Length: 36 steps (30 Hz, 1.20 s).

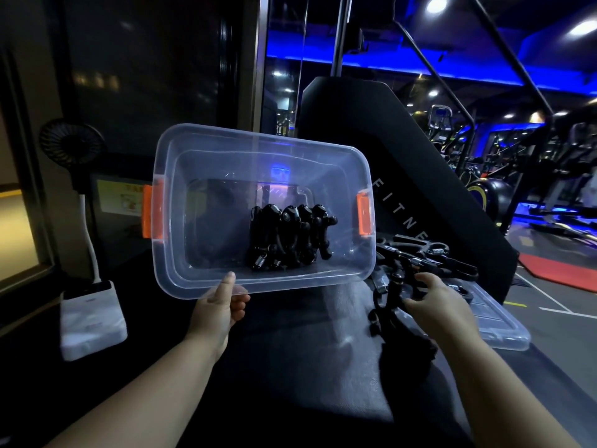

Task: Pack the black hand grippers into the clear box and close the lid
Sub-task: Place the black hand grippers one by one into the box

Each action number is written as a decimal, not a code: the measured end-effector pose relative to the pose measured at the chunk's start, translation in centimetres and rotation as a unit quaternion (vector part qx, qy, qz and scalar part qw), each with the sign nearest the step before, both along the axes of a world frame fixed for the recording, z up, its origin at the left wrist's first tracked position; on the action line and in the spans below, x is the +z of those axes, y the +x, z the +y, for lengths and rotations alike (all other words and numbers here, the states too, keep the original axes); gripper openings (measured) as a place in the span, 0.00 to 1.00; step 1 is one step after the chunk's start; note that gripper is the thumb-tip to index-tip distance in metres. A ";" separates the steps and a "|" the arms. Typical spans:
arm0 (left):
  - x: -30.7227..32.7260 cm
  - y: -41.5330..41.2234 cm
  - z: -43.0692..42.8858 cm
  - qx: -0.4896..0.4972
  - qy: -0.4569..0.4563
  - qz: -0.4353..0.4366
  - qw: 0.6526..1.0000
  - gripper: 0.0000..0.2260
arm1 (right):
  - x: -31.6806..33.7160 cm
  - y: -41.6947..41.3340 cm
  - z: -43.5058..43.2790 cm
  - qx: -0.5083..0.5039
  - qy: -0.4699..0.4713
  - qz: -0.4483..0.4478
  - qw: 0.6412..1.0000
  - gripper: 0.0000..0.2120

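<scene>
Tilting the clear box [200, 163] with our left hand [223, 305] pinching its rim, we're closing our right hand [433, 302] around a loose hand gripper [392, 295]. We're probably best stacking it snug beside the packed grippers [290, 237].

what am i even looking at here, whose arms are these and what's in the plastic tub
This is a single picture from a camera worn on a person's head, looking forward and down, so the two bare arms belong to the wearer. There is no robot. The setting looks like a dim gym with blue lights.

The left hand holds the near rim of a clear box with orange latches, tipped towards the camera. Inside stands a row of black hand grippers.

The right hand is closing on one of the loose grippers piled beside the box. Under that pile lies the clear lid, not yet on. At left stands a small fan.
</scene>
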<state>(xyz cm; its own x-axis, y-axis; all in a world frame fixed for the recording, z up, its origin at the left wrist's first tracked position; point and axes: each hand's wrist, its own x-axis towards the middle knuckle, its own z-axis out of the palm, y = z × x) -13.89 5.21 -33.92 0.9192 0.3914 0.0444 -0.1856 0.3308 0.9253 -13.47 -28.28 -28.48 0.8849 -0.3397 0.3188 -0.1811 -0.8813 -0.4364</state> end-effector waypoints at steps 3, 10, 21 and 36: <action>0.0 -0.1 0.0 0.003 -0.001 0.000 1.000 0.16 | 1.4 1.1 0.2 0.017 -0.058 0.099 0.993 0.33; 0.1 0.0 -0.1 0.007 -0.004 0.002 1.000 0.16 | 2.6 3.5 1.2 0.105 -0.145 0.180 0.967 0.25; -0.2 0.0 0.0 0.031 -0.011 -0.001 0.999 0.13 | 2.8 4.8 3.4 0.100 -0.230 0.137 0.958 0.11; 0.3 -1.4 1.1 0.232 0.043 -0.044 0.971 0.27 | 5.1 0.3 5.3 0.158 -0.105 0.013 0.982 0.13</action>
